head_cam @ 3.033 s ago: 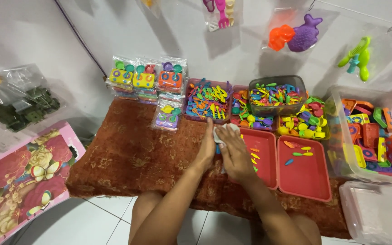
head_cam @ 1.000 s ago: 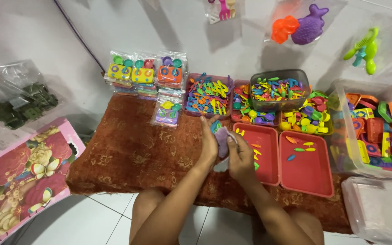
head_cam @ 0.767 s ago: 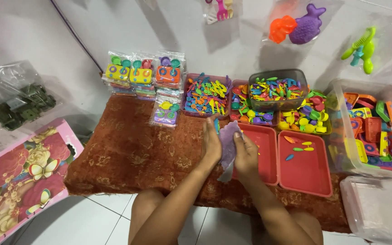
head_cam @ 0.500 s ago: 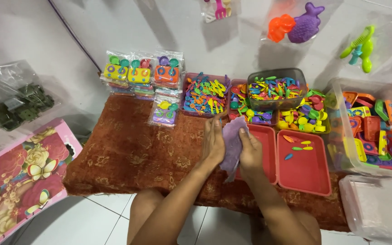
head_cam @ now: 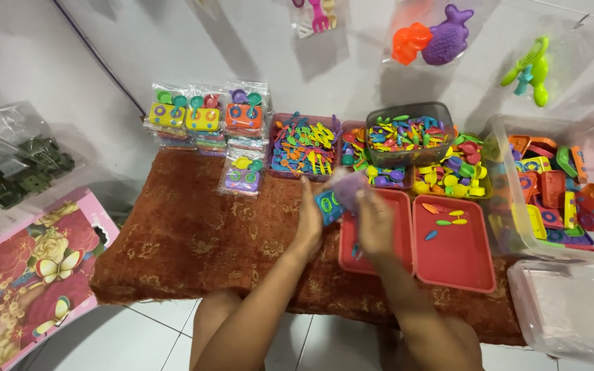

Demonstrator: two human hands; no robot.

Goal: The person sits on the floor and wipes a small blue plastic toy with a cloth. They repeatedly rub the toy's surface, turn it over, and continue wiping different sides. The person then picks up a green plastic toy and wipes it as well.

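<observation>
the person's left hand (head_cam: 309,227) and right hand (head_cam: 375,223) met over the brown patterned mat (head_cam: 194,233), near the middle of its far edge and just at the left rim of the left red tray (head_cam: 400,257); between them was a small clear plastic packet (head_cam: 344,191) with a blue toy piece (head_cam: 327,205) showing at its lower left; the packet looked light, thin and limp, slippery to the touch, likely to sag or spill unless pinched at its edges or mouth rather than in the middle; the left hand's fingers were closed narrowly on the packet's left side beside the blue piece; the right hand's fingers curled over its right side, though motion blur there made it hard to say how tightly they held; a second red tray (head_cam: 458,264) lay to the right with a few small coloured pieces (head_cam: 441,220) at its far end; along the mat's far edge stood open boxes of mixed coloured toy parts (head_cam: 304,148), a dark tub of the same (head_cam: 407,134), and at the far left corner a stack of packed toy sets (head_cam: 204,117); off the right edge sat a clear bin of larger toy pieces (head_cam: 551,192).
</observation>
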